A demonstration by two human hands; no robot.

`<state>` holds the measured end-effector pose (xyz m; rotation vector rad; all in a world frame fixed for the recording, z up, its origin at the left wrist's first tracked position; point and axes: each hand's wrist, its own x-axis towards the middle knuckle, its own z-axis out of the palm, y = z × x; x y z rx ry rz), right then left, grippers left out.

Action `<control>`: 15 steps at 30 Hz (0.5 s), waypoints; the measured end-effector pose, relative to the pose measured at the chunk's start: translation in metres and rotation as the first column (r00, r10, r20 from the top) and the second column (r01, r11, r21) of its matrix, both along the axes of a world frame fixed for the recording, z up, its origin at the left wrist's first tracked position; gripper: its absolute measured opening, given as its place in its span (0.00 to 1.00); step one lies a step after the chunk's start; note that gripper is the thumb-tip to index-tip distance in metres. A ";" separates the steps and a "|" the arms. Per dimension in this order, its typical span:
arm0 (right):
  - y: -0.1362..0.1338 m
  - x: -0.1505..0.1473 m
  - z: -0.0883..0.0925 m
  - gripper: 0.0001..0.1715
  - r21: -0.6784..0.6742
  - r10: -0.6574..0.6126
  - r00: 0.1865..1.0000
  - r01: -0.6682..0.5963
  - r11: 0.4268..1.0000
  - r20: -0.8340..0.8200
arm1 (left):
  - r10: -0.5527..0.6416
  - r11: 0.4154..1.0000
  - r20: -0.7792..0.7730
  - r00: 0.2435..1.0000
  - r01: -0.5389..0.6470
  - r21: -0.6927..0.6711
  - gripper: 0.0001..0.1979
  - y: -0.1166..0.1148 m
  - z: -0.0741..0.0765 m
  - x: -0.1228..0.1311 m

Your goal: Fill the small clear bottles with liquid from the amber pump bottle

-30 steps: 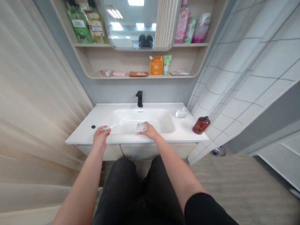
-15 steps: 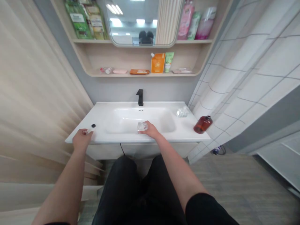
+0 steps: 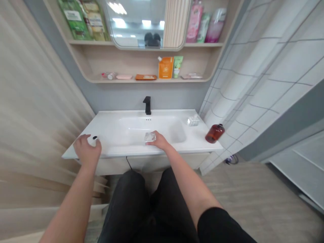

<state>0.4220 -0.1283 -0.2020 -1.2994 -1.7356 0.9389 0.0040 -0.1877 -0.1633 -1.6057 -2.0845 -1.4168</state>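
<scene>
In the head view my right hand [image 3: 160, 141] is closed around a small clear faceted glass container [image 3: 150, 136], held over the front part of the white sink basin [image 3: 136, 131]. My left hand [image 3: 87, 151] hovers over the left end of the counter, thumb and fingers spread apart, with nothing visible in its grip. Just beyond the gap between thumb and forefinger is a small black round piece [image 3: 95, 137], perhaps a cap. Whether something pale lies under my left fingers I cannot tell.
A black faucet [image 3: 147, 105] rises behind the basin. To the right are another clear container [image 3: 192, 120] and an amber bottle [image 3: 214, 133]. Above hangs a mirror shelf [image 3: 149, 80] with an orange pouch [image 3: 165, 67], a green tube [image 3: 178, 66] and several bottles. A curtain [image 3: 37, 101] borders the left.
My left hand has opened from a pinch on something small and pale, its fingers now spread. My right hand keeps its hold on the glass container. The whole view has shifted slightly.
</scene>
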 end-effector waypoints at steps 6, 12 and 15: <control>0.001 0.001 0.001 0.42 -0.004 0.008 1.000 -0.008 1.000 -0.001 | -0.567 0.804 0.251 0.784 0.594 -0.041 0.29 0.020 0.000 0.121; -0.001 0.002 0.006 0.40 0.013 0.015 1.000 -0.015 1.000 0.007 | -0.628 0.428 0.664 0.405 0.893 -0.140 0.43 0.065 -0.020 0.193; 0.000 0.002 0.007 0.38 0.035 0.042 0.999 -0.041 0.999 -0.011 | -0.635 0.328 0.700 0.326 0.935 -0.138 0.43 0.074 -0.020 0.201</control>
